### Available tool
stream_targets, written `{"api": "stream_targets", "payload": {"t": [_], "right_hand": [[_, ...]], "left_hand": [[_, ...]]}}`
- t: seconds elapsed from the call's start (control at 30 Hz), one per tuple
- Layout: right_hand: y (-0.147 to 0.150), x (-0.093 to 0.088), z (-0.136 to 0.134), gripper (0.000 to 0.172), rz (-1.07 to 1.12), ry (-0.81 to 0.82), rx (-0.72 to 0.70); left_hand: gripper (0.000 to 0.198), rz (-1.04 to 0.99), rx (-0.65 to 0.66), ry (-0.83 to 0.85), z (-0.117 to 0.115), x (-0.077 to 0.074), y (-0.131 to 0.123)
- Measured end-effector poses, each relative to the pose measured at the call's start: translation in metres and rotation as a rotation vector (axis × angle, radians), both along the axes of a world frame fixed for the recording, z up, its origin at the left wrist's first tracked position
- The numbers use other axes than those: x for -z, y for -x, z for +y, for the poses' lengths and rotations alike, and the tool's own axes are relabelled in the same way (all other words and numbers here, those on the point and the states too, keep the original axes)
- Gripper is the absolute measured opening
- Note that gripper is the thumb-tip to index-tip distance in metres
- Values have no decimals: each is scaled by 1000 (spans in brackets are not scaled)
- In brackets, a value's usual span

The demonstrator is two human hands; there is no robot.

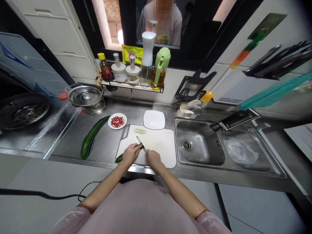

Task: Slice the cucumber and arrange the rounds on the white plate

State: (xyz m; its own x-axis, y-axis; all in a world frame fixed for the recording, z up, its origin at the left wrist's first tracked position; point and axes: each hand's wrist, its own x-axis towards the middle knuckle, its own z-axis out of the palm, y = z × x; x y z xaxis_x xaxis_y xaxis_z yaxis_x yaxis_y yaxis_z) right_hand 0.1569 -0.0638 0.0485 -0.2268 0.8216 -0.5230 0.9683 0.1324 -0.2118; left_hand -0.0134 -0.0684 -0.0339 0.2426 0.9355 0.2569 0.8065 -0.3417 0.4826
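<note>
My left hand (pixel 131 154) is closed over a dark green cucumber (pixel 119 158), whose ends show on either side of the fingers. In my right hand (pixel 153 158) is a kitchen knife (pixel 141 143), its blade slanting up and left beside the cucumber's right end. Both hands are above the white cutting board (pixel 165 146). A short row of pale green cucumber slices (pixel 140 131) lies near the board's far edge. Left of the board rests a second, larger cucumber (pixel 92 138). The knife handle is mostly hidden by my fingers.
Behind the board stand a white plate (pixel 154 119) and a round plate holding chopped red pieces (pixel 117 121). A lidded steel pot (pixel 87 99) is at back left, a sink (pixel 200 143) at right. Bottles and jars line a rack (pixel 131 85) against the window wall.
</note>
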Motion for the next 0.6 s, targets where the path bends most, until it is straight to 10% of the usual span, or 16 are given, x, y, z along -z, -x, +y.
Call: {"api": "stream_targets", "payload": {"t": [0.6], "right_hand": [[-13,1,3,33,3,-91,35]], "left_hand": [[25,34,-107,179,0,-23,-7]]}}
